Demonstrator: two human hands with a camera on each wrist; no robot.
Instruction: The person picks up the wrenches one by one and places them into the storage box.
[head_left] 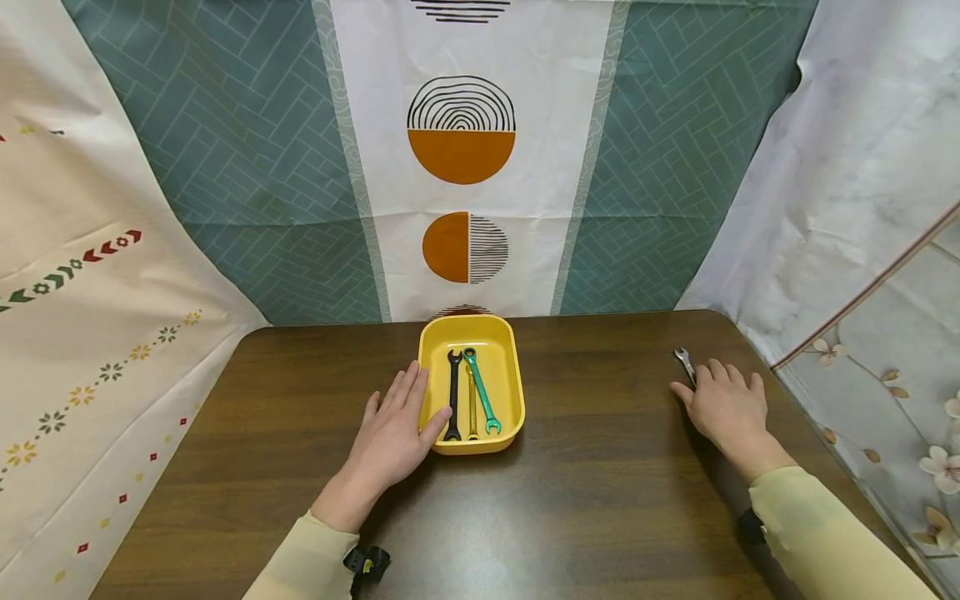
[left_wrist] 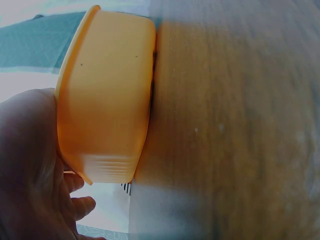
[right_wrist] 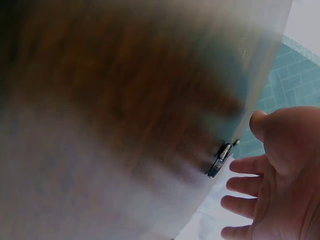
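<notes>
My left hand (head_left: pixel 390 437) rests against the left rim of a yellow tray (head_left: pixel 519 392), its fingers straight along the edge and its thumb over the near left corner. Inside the tray lie a black wrench (head_left: pixel 453 396), a gold wrench (head_left: pixel 472 408) and a green wrench (head_left: pixel 482 392). From the left wrist side, the outer wall of the tray (left_wrist: pixel 107 95) stands beside the palm. Far to the right, my right hand (head_left: pixel 727 408) hovers palm down with spread fingers over a small silver wrench (head_left: pixel 684 363), partly hidden beneath it. The right wrist view shows the silver wrench (right_wrist: pixel 219 161) apart from the fingers.
The brown wooden table (head_left: pixel 600 483) extends around the tray and between the hands. A patterned cloth (head_left: pixel 480 250) hangs along its back edge. Other cloths hang at the left (head_left: pixel 90 333) and right (head_left: pixel 885 375) sides.
</notes>
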